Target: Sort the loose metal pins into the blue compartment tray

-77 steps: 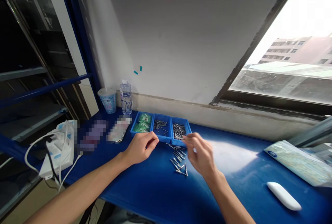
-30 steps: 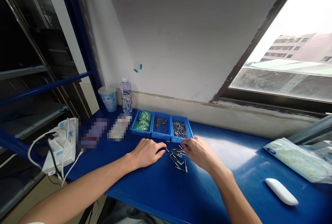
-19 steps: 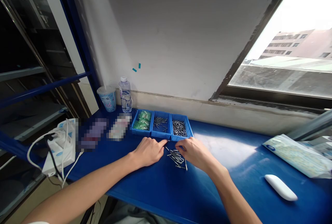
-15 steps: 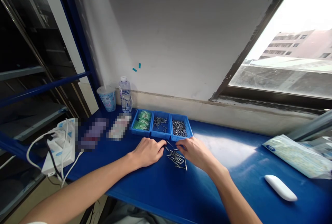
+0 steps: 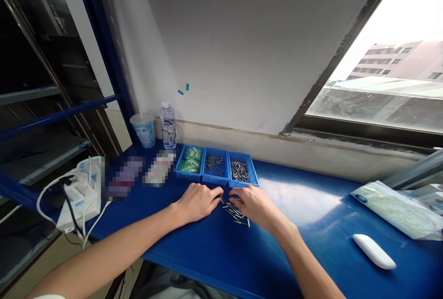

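Note:
Three joined blue bins stand on the blue table (image 5: 207, 248). The left bin (image 5: 189, 160) holds green-and-clear packets, the middle bin (image 5: 215, 165) some thin metal pins, the right bin (image 5: 240, 170) many short metal pieces. In front of them lies a loose pile of metal pins (image 5: 236, 213). My left hand (image 5: 199, 202) rests at the pile's left edge, fingers pinched together on something too small to make out. Over the pile's upper right is my right hand (image 5: 252, 203), its fingers bent and closed; what they hold, if anything, is hidden.
A water bottle (image 5: 168, 126) and a lidded cup (image 5: 144, 130) stand at the back left. White power strips (image 5: 83, 197) with cables lie at the left edge. On the right are a white rounded object (image 5: 374, 251) and a plastic packet (image 5: 398, 209).
My right hand has moved left, closer to my left hand, and covers more of the pile's upper part. My left hand has hardly moved.

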The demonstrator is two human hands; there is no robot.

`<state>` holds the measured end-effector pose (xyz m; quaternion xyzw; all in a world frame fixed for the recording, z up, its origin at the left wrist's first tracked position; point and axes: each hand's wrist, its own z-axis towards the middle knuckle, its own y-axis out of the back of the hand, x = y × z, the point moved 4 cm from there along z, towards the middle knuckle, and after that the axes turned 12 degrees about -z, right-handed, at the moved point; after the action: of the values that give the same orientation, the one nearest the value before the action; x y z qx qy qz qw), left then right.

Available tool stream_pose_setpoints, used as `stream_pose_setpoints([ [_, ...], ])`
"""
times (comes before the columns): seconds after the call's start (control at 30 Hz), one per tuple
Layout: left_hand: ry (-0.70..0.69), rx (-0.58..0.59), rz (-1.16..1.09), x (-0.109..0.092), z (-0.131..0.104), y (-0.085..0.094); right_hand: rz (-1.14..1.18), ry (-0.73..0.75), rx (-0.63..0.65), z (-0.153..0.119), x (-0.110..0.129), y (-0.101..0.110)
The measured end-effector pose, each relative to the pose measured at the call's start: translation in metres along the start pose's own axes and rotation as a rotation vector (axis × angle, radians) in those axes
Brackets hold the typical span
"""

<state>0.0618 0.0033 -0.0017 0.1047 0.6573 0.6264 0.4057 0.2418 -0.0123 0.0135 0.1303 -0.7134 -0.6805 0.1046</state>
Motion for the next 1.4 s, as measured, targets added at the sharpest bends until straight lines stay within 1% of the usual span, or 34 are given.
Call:
stream_pose_setpoints([
  [0.1, 0.003, 0.006, -0.008, 0.001, -0.001, 0.001, 0.013, 0.011, -0.003, -0.002, -0.003, 0.004],
  [0.27, 0.001, -0.004, -0.027, 0.002, -0.001, 0.000, -0.013, -0.027, 0.049, -0.004, -0.007, 0.004],
  [0.47, 0.007, -0.007, -0.032, 0.003, -0.002, 0.000, -0.004, -0.011, 0.061, 0.000, 0.004, -0.002],
  [0.6, 0.004, -0.008, -0.080, 0.004, -0.002, 0.002, 0.039, 0.020, 0.042, 0.001, 0.007, 0.000],
  [0.67, 0.002, -0.003, -0.111, 0.005, -0.001, 0.004, 0.086, 0.015, 0.032, -0.002, 0.003, 0.005],
  [0.77, 0.015, 0.007, -0.139, 0.008, -0.002, 0.006, 0.156, -0.037, 0.023, -0.011, -0.011, 0.013],
  [0.8, 0.016, 0.014, -0.148, 0.009, -0.003, 0.007, 0.184, -0.051, 0.037, -0.014, -0.017, 0.014],
  [0.83, 0.013, 0.024, -0.159, 0.010, -0.003, 0.008, 0.210, -0.064, 0.090, -0.017, -0.021, 0.012],
  [0.9, -0.001, 0.051, -0.183, 0.010, -0.004, 0.009, 0.279, -0.082, 0.239, -0.023, -0.027, 0.004],
  [0.97, -0.015, 0.067, -0.203, 0.011, -0.004, 0.011, 0.334, -0.091, 0.317, -0.027, -0.028, -0.002],
  [1.03, -0.024, 0.067, -0.219, 0.011, -0.004, 0.012, 0.367, -0.080, 0.338, -0.028, -0.025, -0.005],
  [1.17, -0.028, 0.065, -0.239, 0.012, -0.004, 0.012, 0.370, -0.045, 0.335, -0.026, -0.013, -0.005],
  [1.27, -0.030, 0.061, -0.244, 0.012, -0.004, 0.012, 0.359, -0.025, 0.305, -0.023, -0.004, -0.002],
  [1.4, -0.033, 0.053, -0.255, 0.011, -0.005, 0.015, 0.311, 0.013, 0.229, -0.014, 0.010, 0.000],
])
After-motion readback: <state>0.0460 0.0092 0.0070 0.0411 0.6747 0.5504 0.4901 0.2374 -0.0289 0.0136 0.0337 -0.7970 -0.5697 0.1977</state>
